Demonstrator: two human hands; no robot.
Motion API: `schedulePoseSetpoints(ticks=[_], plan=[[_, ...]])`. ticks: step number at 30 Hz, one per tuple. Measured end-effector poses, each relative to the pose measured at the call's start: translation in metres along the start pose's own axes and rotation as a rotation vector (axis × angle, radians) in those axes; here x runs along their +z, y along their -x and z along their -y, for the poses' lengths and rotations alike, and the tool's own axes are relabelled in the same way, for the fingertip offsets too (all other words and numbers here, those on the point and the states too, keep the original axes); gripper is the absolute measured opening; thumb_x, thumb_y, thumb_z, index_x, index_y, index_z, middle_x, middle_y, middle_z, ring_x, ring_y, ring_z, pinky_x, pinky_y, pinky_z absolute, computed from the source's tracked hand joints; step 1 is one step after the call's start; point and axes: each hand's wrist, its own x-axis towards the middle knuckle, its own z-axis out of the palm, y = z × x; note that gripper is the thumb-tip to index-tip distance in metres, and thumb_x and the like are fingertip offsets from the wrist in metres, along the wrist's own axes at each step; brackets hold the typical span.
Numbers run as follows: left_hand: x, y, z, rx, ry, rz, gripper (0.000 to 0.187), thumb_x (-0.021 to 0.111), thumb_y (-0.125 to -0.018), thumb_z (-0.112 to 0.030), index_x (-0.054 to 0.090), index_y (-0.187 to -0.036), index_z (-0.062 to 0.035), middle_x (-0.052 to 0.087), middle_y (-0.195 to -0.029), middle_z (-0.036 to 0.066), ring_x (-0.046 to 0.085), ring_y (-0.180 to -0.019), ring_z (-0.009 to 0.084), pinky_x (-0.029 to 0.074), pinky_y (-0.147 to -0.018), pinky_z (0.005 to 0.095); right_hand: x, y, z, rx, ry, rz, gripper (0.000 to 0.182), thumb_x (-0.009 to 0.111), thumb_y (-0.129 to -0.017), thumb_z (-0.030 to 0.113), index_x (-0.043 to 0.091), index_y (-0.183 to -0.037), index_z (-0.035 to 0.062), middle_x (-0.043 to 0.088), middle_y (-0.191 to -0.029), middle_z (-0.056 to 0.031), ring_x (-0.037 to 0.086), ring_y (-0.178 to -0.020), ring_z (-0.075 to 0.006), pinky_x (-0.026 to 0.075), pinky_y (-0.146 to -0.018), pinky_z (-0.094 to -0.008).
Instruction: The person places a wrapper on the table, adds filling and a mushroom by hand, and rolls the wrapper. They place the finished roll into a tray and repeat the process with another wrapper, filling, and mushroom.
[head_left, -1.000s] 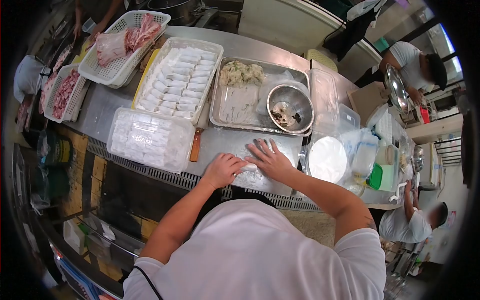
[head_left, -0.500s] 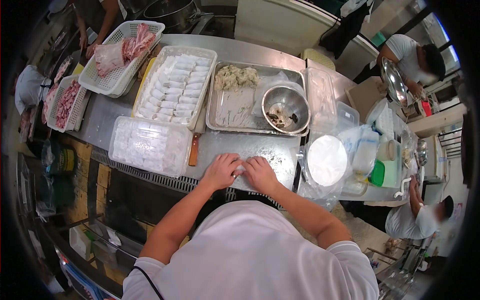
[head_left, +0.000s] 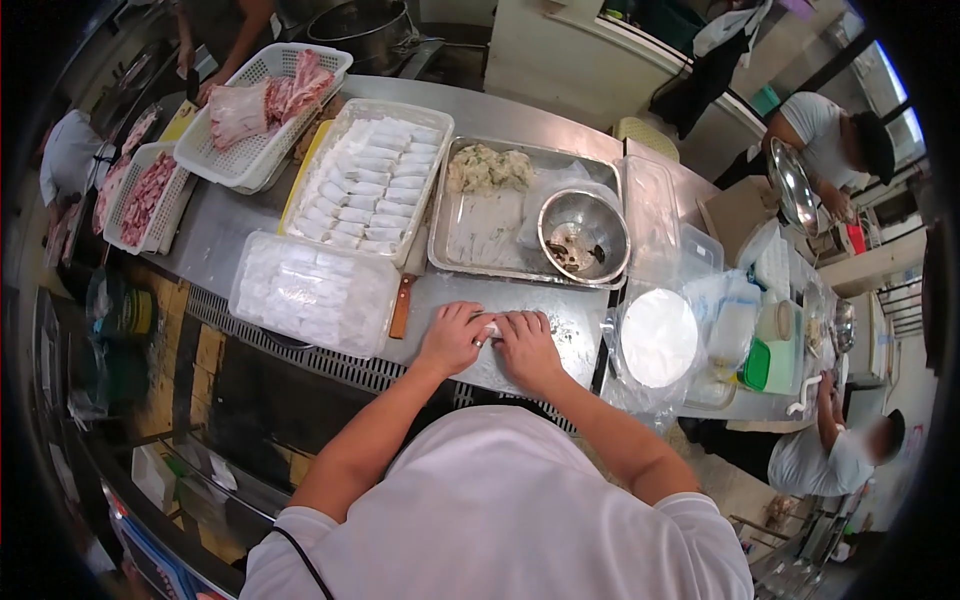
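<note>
On the steel table (head_left: 430,290), my left hand (head_left: 455,338) and my right hand (head_left: 527,345) meet with curled fingers around a small white roll (head_left: 492,330). Just beyond them lies a steel tray (head_left: 485,225) bearing a pale filling (head_left: 490,168) and a metal bowl (head_left: 583,236) with dark bits inside. To the left, a plastic container (head_left: 432,125) holds rows of white rolls (head_left: 365,185). A lidded container (head_left: 310,292) sits nearer me, beside a wooden handle (head_left: 402,307). Right of my hands is a stack of round white wrappers (head_left: 659,338) on plastic.
White baskets of raw meat (head_left: 262,105) (head_left: 150,195) stand at the far left, near another person's arm (head_left: 240,45). Two co-workers (head_left: 815,125) (head_left: 820,455) are on the right. A green lid (head_left: 755,366) and clear containers lie beyond the wrappers.
The view has shifted slightly, so the table items appear a little further right and lower. The white roll between my fingers shows more clearly.
</note>
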Motion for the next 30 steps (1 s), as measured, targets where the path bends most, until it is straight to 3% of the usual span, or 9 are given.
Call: schedulePoseSetpoints(ticks=[4,7,10,13,17,23,26,30], plan=[[-0.008,0.006,-0.003,-0.135,0.011,-0.056,0.043,0.071,-0.102,-0.028,0.068,-0.138,-0.004,0.067,-0.134,0.017,0.062,-0.125,0.0401,0.047,-0.109,0.0515,-0.004,-0.008,0.004,-0.009,-0.039,0.099,0.058,0.076,-0.095,0.021,0.059,-0.148,0.0036,0.066,-0.134,-0.0173,0.061,-0.127,-0.0373,0.04,-0.12,-0.0553],[-0.015,0.021,-0.001,-0.243,0.023,-0.107,0.046,0.072,-0.101,-0.029,0.066,-0.139,-0.0024,0.068,-0.136,0.015,0.061,-0.127,0.0383,0.045,-0.112,0.0522,-0.003,-0.023,-0.001,0.026,-0.132,0.186,0.057,0.077,-0.094,0.017,0.061,-0.147,0.0009,0.072,-0.126,-0.0195,0.066,-0.12,-0.0407,0.045,-0.115,-0.0559],[-0.02,0.03,0.005,-0.275,0.005,-0.127,0.046,0.072,-0.1,-0.03,0.067,-0.137,-0.003,0.068,-0.135,0.015,0.062,-0.126,0.0376,0.044,-0.112,0.0516,-0.015,-0.046,0.005,0.207,-0.439,0.065,0.052,0.078,-0.093,0.016,0.065,-0.14,-0.0028,0.077,-0.117,-0.0231,0.073,-0.109,-0.0422,0.055,-0.104,-0.052],[-0.02,0.029,0.003,-0.305,0.0,-0.088,0.045,0.072,-0.1,-0.03,0.066,-0.136,-0.0045,0.068,-0.133,0.015,0.062,-0.125,0.037,0.045,-0.111,0.0517,-0.02,-0.105,0.006,0.336,-0.737,-0.006,0.048,0.079,-0.093,0.018,0.069,-0.134,-0.004,0.079,-0.11,-0.0244,0.077,-0.099,-0.0389,0.06,-0.09,-0.0469],[-0.018,0.029,0.005,-0.263,0.005,-0.145,0.044,0.076,-0.097,-0.029,0.067,-0.134,-0.0053,0.068,-0.131,0.015,0.062,-0.124,0.0371,0.046,-0.108,0.0524,-0.033,-0.228,0.007,0.329,-0.802,0.037,0.043,0.078,-0.092,0.022,0.075,-0.127,-0.0022,0.081,-0.105,-0.0218,0.079,-0.095,-0.0297,0.06,-0.087,-0.0418],[-0.018,0.029,0.006,-0.298,0.049,-0.145,0.045,0.079,-0.095,-0.031,0.069,-0.131,-0.0063,0.069,-0.13,0.013,0.064,-0.123,0.0347,0.047,-0.107,0.0514,-0.011,-0.407,0.036,0.255,-0.584,0.038,0.05,0.075,-0.086,0.025,0.077,-0.127,-0.003,0.08,-0.112,-0.0295,0.078,-0.108,-0.0412,0.061,-0.095,-0.0473],[-0.016,0.03,0.006,-0.324,0.053,-0.146,0.044,0.078,-0.096,-0.032,0.07,-0.131,-0.0062,0.07,-0.129,0.012,0.065,-0.122,0.0325,0.048,-0.107,0.0492,0.009,-0.462,0.053,0.215,-0.399,0.004,0.046,0.073,-0.087,0.023,0.078,-0.125,-0.0023,0.079,-0.117,-0.0306,0.077,-0.114,-0.0426,0.06,-0.1,-0.0486],[-0.025,0.026,0.002,-0.33,0.074,-0.161,0.044,0.075,-0.099,-0.033,0.07,-0.133,-0.005,0.07,-0.13,0.011,0.065,-0.123,0.0306,0.049,-0.108,0.048,0.036,-0.51,0.062,0.128,-0.223,0.191,0.041,0.071,-0.088,0.021,0.08,-0.122,-0.0006,0.079,-0.121,-0.0289,0.076,-0.118,-0.0423,0.06,-0.103,-0.0499]])
